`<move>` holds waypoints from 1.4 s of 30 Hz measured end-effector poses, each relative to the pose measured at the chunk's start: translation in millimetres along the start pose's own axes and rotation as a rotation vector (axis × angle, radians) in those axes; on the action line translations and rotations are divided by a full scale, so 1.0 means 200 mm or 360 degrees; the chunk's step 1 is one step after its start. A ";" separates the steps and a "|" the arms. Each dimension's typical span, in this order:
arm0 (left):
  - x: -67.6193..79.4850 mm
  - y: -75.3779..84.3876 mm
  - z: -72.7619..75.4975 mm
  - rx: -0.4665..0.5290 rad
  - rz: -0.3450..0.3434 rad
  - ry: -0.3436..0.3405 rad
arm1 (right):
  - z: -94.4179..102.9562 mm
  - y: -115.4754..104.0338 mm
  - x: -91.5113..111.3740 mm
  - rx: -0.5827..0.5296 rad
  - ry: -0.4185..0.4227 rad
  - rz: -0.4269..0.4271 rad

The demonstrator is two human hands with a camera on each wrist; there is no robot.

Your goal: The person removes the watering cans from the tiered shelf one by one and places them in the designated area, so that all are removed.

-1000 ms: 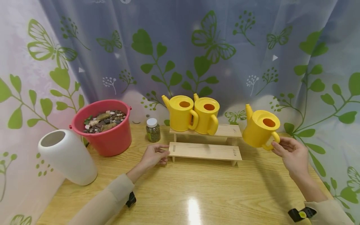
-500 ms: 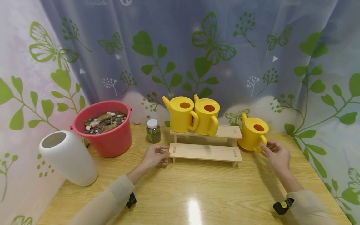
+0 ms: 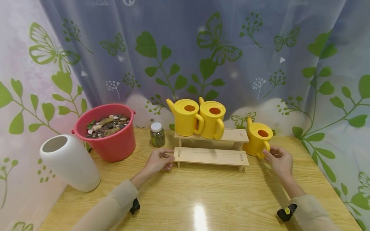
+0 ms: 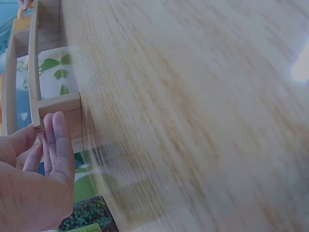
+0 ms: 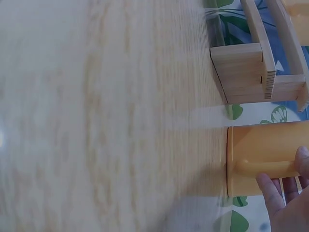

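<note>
My right hand (image 3: 279, 160) holds the handle of a yellow watering can (image 3: 255, 141), which stands upright on the table at the right end of a two-step wooden stand (image 3: 211, 156). In the right wrist view, fingers (image 5: 273, 193) and thumb are at the handle of the can (image 5: 265, 145), its base down at the tabletop. My left hand (image 3: 157, 160) pinches the left end of the stand's lower step; the left wrist view has the thumb on the board edge and fingers beside the leg (image 4: 67, 116). Two more yellow watering cans (image 3: 185, 123) stand side by side on the upper step.
Left of the stand is a small jar (image 3: 157, 136) with a white lid. Farther left stand a red bucket (image 3: 121, 146) of pebbles and a white vase (image 3: 75, 166). A patterned curtain (image 3: 179, 41) hangs behind the wooden table (image 3: 173, 199).
My right hand has brought the watering can left and down to the table beside the stand. The left hand has stayed at the lower step's end.
</note>
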State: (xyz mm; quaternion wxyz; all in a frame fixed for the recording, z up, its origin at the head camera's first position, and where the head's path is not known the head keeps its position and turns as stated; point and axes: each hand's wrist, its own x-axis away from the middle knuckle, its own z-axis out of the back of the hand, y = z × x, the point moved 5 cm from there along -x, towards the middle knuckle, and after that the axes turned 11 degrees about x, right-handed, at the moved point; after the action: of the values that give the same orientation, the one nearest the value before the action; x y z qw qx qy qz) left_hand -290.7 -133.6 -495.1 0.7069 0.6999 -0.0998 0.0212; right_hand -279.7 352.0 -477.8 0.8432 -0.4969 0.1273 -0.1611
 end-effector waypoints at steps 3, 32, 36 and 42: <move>0.00 0.00 0.00 0.0000 0.0002 0.0006 | 0.00 0.00 0.00 0.0003 -0.0013 -0.0001; 0.00 0.00 0.00 -0.0026 -0.0011 0.0019 | -0.31 -0.74 0.24 -0.0100 -0.0300 0.0655; -0.01 0.00 0.00 -0.0043 -0.0007 0.0020 | -0.41 -0.76 0.25 -0.0115 -0.0366 0.0615; 0.00 0.00 0.00 -0.0039 0.0005 0.0012 | -0.49 -0.78 0.25 -0.0108 -0.0349 0.0574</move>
State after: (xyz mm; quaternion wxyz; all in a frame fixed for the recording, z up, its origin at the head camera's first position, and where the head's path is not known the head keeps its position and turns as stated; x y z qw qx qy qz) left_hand -291.4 -133.6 -494.9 0.7157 0.6910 -0.0984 0.0237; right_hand -292.9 182.8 -389.7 0.8499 -0.5088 0.1269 0.0519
